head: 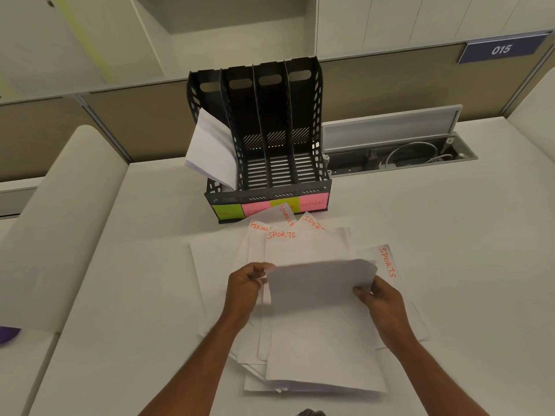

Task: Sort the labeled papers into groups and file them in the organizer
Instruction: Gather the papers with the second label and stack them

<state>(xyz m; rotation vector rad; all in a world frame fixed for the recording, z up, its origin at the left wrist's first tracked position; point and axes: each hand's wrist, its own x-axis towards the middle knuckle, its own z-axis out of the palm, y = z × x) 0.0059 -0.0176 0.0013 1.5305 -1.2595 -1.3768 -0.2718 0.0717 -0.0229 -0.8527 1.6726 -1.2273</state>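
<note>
Both hands' fingers [362,291] pinching sheet [321,319]

Black four-slot organizer [270,139] stands upright at the desk's rear; green, pink, yellow and pink sticky labels [270,206] line its front lip. Leftmost slot holds a white sheaf [210,148] leaning out leftward; the other three show bare slatted floors. Just in front, a fanned pile of white papers [300,250], orange-headed FINANCE and SPORTS. Topmost blank-faced sheet [318,325] lifted at its far edge, blurred.
</note>
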